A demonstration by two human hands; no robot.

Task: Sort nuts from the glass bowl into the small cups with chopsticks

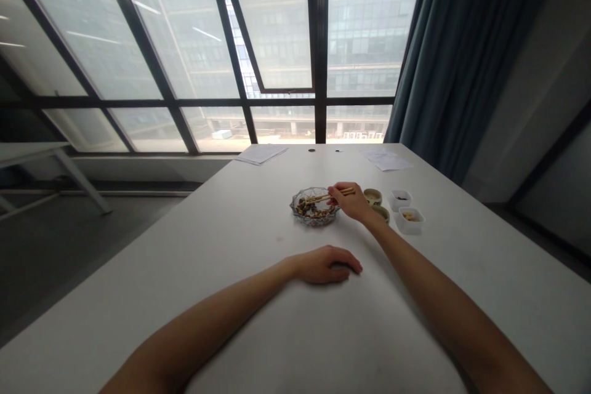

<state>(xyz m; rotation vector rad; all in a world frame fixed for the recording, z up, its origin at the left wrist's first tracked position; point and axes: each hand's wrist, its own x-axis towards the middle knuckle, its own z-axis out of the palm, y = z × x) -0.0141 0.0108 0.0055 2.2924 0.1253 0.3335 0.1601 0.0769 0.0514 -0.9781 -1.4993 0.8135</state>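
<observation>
A pair of wooden chopsticks (pixel 330 197) sits in the right hand (pixel 351 203), its fingers closed around them in a pinch grip. Their tips reach left over a faceted glass dish (pixel 298 202) at the middle of the frame, above a heap of mixed beans and nuts (pixel 311 208). Whether the tips are pinching a piece is too small to tell. Just right of the hand stand two small olive-glazed ceramic bowls (pixel 372 196), one above the other in the frame, and beyond them two white square containers (pixel 410 220) holding small amounts of food. The left hand (pixel 325 265) rests on the white table (pixel 138 265) in the lower middle of the frame, well apart from the dish, with its fingers (pixel 351 265) curled down and holding nothing. Sheets of paper (pixel 261 154) lie along the far table edge, at upper middle and right. Behind them are a tall gridded window (pixel 277 31) and, at upper right, a dark teal curtain (pixel 455 55).
</observation>
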